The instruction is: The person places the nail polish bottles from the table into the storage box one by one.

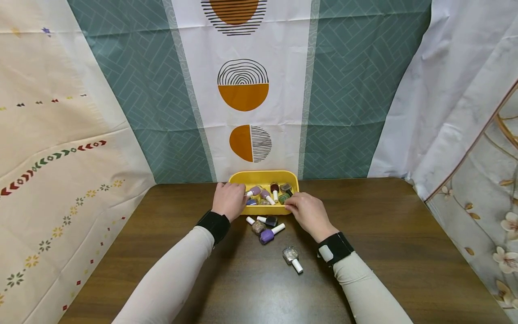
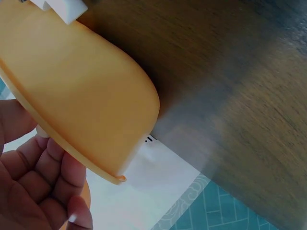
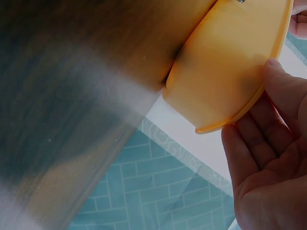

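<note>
Only the head view shows bottles inside the tray; both hands pinch its rim, bare table at 3 o'clock.

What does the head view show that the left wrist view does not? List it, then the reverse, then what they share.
Only the head view shows the right hand, the nail polish bottles inside the yellow tray, and four more bottles lying on the table, among them a purple bottle and a glittery bottle. Only the left wrist view shows the tray's smooth outer wall and rim from close up, with the fingers beside the rim. Both show the left hand at the tray, the dark wooden table and the patterned backdrop.
</note>
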Motion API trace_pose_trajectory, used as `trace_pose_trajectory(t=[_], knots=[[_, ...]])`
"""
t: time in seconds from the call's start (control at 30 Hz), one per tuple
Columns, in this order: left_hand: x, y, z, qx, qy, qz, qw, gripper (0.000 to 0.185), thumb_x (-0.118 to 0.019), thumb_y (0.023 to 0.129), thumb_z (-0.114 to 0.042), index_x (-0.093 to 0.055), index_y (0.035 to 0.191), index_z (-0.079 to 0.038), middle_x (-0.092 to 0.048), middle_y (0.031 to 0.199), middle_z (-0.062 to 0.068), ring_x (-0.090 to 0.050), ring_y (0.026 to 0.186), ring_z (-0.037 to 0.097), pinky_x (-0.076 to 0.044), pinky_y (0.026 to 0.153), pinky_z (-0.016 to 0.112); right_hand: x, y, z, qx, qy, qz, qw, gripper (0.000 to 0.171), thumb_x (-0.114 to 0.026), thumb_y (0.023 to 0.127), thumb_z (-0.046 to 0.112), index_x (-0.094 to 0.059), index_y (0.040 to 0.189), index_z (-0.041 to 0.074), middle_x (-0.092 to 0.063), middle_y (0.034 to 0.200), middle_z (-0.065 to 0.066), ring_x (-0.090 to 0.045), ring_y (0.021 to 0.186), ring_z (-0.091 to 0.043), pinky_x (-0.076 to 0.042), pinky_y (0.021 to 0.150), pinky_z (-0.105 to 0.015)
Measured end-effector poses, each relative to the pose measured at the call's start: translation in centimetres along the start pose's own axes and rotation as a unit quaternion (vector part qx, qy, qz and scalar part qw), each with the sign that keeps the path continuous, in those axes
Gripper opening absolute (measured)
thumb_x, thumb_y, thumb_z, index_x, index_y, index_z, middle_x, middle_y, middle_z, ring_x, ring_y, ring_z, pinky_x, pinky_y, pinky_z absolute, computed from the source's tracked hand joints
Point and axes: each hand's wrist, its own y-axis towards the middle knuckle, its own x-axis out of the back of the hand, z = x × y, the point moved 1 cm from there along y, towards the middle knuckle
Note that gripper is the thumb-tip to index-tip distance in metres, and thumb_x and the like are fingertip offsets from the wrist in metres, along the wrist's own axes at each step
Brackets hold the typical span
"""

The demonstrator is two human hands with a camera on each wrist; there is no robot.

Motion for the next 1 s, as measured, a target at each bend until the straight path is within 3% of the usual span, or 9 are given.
trace_pose_trajectory(t=[0.4,0.6,1.0], knots=[[0.0,0.5,-0.4,-0.001,0.003,0.012,0.9999,0.024,-0.084,0.100,-0.028,-0.077,0.098,-0.005,-0.077,0.089,0.012,-0.072,0.088,0.034,-0.049,0.090,0.051,-0.1,0.0,0.0,0.000,0.001,0.002,1.000,0.009,-0.086,0.098,0.016,-0.086,0.105,0.010,-0.076,0.096,-0.002,-0.070,0.092,-0.022,-0.061,0.085,-0.045],[0.2,0.9,-0.6,0.006,0.006,0.037,0.9993,0.025,-0.084,0.100,-0.028,-0.079,0.104,-0.004,-0.079,0.093,0.012,-0.072,0.090,0.034,-0.049,0.092,0.051,-0.1,0.0,0.0,0.004,0.002,0.000,1.000,0.009,-0.086,0.098,0.016,-0.086,0.105,0.010,-0.075,0.095,-0.002,-0.069,0.090,-0.022,-0.060,0.084,-0.044],[-0.2,1.5,-0.6,0.010,0.009,0.057,0.9983,0.023,-0.083,0.101,-0.029,-0.080,0.104,-0.006,-0.077,0.086,0.009,-0.071,0.087,0.033,-0.049,0.093,0.051,-0.1,-0.1,-0.2,0.011,0.001,-0.008,1.000,0.008,-0.085,0.099,0.016,-0.086,0.104,0.010,-0.075,0.096,-0.002,-0.070,0.092,-0.022,-0.060,0.083,-0.045]])
